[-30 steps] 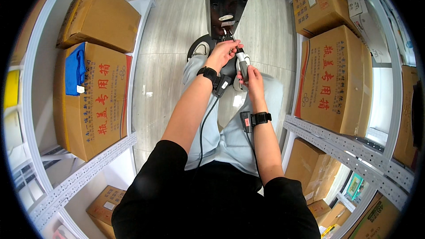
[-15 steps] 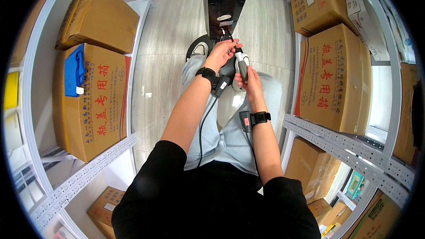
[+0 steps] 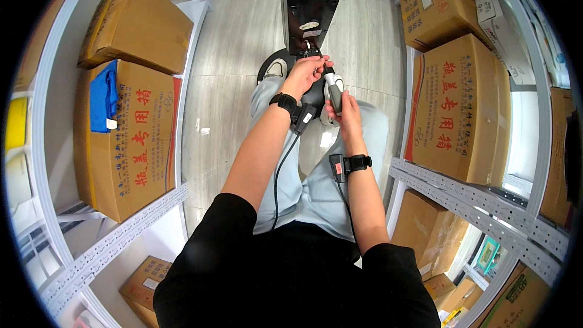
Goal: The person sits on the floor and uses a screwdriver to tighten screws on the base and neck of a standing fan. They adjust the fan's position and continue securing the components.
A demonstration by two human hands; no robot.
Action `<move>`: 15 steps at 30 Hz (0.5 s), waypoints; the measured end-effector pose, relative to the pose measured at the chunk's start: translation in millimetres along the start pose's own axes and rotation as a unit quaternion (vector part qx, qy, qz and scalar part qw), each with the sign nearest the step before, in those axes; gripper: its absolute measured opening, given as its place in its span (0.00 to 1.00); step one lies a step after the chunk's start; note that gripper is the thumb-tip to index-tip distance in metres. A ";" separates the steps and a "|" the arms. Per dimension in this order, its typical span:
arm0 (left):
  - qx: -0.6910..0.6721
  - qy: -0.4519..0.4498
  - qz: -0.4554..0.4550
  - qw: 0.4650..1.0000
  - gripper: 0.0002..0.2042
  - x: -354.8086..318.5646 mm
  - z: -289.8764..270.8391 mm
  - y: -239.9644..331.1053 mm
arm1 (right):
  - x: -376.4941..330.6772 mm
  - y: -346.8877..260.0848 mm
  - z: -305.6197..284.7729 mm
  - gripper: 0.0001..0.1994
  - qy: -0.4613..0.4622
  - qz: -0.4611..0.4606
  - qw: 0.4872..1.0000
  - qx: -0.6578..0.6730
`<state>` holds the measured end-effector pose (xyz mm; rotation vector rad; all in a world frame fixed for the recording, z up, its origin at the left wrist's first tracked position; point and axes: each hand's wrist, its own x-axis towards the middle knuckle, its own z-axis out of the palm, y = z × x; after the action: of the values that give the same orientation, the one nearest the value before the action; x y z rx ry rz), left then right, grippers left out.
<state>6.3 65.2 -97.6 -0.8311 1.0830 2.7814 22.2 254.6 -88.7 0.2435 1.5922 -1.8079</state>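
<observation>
In front of me stands a tall glossy black tower-shaped appliance (image 3: 311,3), with a white oval label low on it and a dark round base on the floor. My right hand (image 3: 350,113) is closed around the grey handle of a screwdriver-like tool (image 3: 334,93). A white collar and a dark front part extend from that handle toward the appliance. My left hand (image 3: 305,75) is at the appliance's lower end, its fingers curled and pinched beside the tool's front part. What lies between those fingertips is hidden.
White metal shelving (image 3: 139,225) with cardboard boxes lines my left, a blue cloth (image 3: 103,97) draped on one box. More boxes (image 3: 452,109) fill the right-hand shelves (image 3: 467,197). Black wrist devices (image 3: 302,115) trail cables over my lap. My shoes flank the appliance's base.
Almost nothing differs. The whole view shifts very slightly, and both hands keep their grips at the appliance's lower end.
</observation>
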 end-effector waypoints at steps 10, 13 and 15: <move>0.030 0.057 0.017 0.998 0.06 3.4 -2.7 -0.9 | 0.3 7.7 5.0 0.20 0.034 -0.029 0.999 -0.026; 0.001 0.009 -0.024 1.000 0.05 -0.8 -0.7 3.5 | -0.1 0.6 -1.9 0.21 -0.003 0.003 1.000 0.017; 0.016 0.013 -0.009 1.000 0.05 -2.2 -0.6 3.7 | 0.2 -0.1 -1.4 0.21 -0.007 -0.002 1.000 0.005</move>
<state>7.6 62.4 -94.6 -0.8712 1.1140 2.7388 21.6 255.8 -89.1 0.2328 1.5751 -1.8175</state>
